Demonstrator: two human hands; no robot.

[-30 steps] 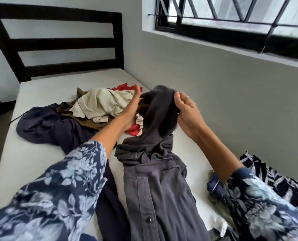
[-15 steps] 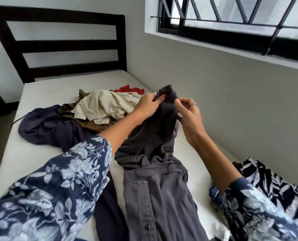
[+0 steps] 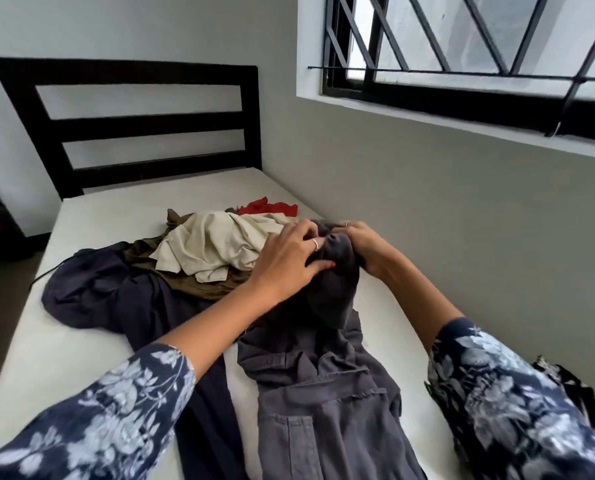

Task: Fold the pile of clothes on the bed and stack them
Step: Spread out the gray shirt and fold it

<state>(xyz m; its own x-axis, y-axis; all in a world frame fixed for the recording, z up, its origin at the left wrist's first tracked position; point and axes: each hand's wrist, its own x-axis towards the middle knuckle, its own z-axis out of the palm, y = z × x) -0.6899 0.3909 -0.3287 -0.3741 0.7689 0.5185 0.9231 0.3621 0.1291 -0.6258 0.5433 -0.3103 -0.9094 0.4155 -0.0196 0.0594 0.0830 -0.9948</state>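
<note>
White mattress [image 3: 64,344] carries five loose garments; bare room lies along its left edge. Left hand [image 3: 289,258] and right hand [image 3: 365,247] both grip the bunched end of one grey shirt [image 3: 324,393] near the wall-side edge.

Grey shirt [image 3: 327,403] stretched down the bed [image 3: 46,358], far end bunched up; messy clothes pile [image 3: 199,258] just left of it.

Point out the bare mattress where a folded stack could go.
Bare mattress lies between headboard and pile, and along the left edge beside the navy garment. The middle is crowded: both hands grip the grey shirt.
</note>
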